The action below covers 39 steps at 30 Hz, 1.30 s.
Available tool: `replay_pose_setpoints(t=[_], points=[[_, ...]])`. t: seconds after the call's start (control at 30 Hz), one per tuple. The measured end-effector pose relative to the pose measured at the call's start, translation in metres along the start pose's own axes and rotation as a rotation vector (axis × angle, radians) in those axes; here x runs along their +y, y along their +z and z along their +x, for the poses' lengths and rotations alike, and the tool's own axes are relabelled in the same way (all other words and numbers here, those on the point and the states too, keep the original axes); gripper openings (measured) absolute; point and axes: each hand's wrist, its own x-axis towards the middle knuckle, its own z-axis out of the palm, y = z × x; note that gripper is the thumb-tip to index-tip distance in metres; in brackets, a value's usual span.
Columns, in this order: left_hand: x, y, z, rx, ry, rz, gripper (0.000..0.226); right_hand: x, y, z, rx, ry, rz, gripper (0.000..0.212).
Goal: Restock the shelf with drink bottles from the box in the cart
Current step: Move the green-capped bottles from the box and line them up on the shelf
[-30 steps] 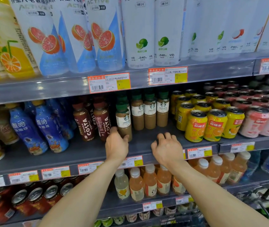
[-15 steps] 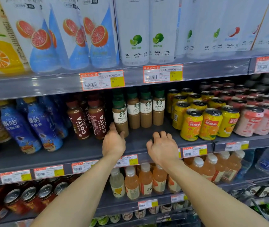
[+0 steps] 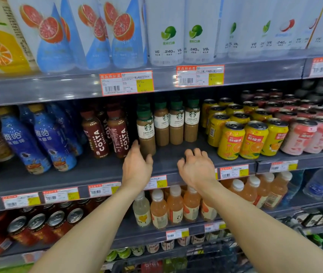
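Now at the shelf: a person's two bare forearms reach up to the middle shelf [image 3: 172, 154] of a store drinks bay.
Left hand [image 3: 137, 167]: loose and holding nothing. Its thumb is raised beside the lower body of the front Starbucks caffe latte bottle [image 3: 146, 133], and its fingertips are just before the base. Whether skin meets plastic cannot be told.
Right hand [image 3: 196, 167]: slack, fingers loosely curled and grasping nothing, over bare deck near the front edge.
Task bottles: the front bottle stands upright ahead of its row. Three more latte bottles [image 3: 176, 125] stand side by side, set back to its right.
Open room: a bare gray strip of deck runs before those three, between the front bottle and the orange-drink cans [image 3: 243, 140].
Left flank: Costa coffee bottles [image 3: 117, 133] stand just beside the front bottle.
Edges: the shelf's front lip, lined with price tags [image 3: 157, 182], lies under both wrists. The upper shelf lip [image 3: 58, 89] hangs close above the bottle caps.
Cart [image 3: 211, 253]: dark mesh at the bottom edge, blurred.
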Motion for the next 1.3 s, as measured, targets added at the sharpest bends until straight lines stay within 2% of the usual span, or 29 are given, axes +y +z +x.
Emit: replay_pose_setpoints(t=[0.17, 0.3, 0.4, 0.5, 0.6, 0.7, 0.87, 0.97, 1.07, 1.2, 1.3], points=[[-0.012, -0.011, -0.055, 0.013, 0.125, -0.059, 0.055, -0.002, -0.003, 0.003, -0.083, 0.039, 0.034, 0.036], [-0.033, -0.014, -0.113, 0.031, 0.222, -0.032, 0.041, 0.001, -0.026, 0.002, -0.182, 0.014, 0.189, 0.044], [-0.060, -0.011, -0.154, -0.046, 0.164, 0.028, 0.038, 0.003, -0.044, -0.019, -0.097, -0.083, 0.202, 0.043], [-0.095, -0.003, -0.193, -0.206, 0.074, 0.106, 0.039, 0.008, -0.047, -0.054, -0.034, -0.168, 0.163, 0.037], [-0.126, 0.007, -0.231, -0.332, -0.002, 0.165, 0.037, 0.015, -0.035, -0.108, -0.044, -0.161, 0.171, 0.027], [-0.153, 0.019, -0.270, -0.473, -0.057, 0.214, 0.036, 0.032, -0.006, -0.178, -0.199, -0.063, 0.154, 0.033], [-0.188, 0.039, -0.330, -0.705, -0.164, 0.311, 0.042, 0.064, 0.058, -0.298, -0.558, 0.170, 0.117, 0.036], [-0.210, 0.061, -0.363, -0.766, -0.255, 0.305, 0.038, 0.079, 0.105, -0.356, -0.813, 0.286, 0.043, 0.035], [-0.228, 0.086, -0.387, -0.835, -0.348, 0.315, 0.030, 0.086, 0.145, -0.402, -0.992, 0.385, 0.058, 0.028], [-0.262, 0.135, -0.414, -0.922, -0.428, 0.353, 0.020, 0.097, 0.202, -0.452, -1.130, 0.507, 0.107, 0.017], [-0.286, 0.170, -0.426, -0.934, -0.467, 0.405, 0.023, 0.107, 0.236, -0.476, -1.164, 0.525, 0.094, 0.026]])
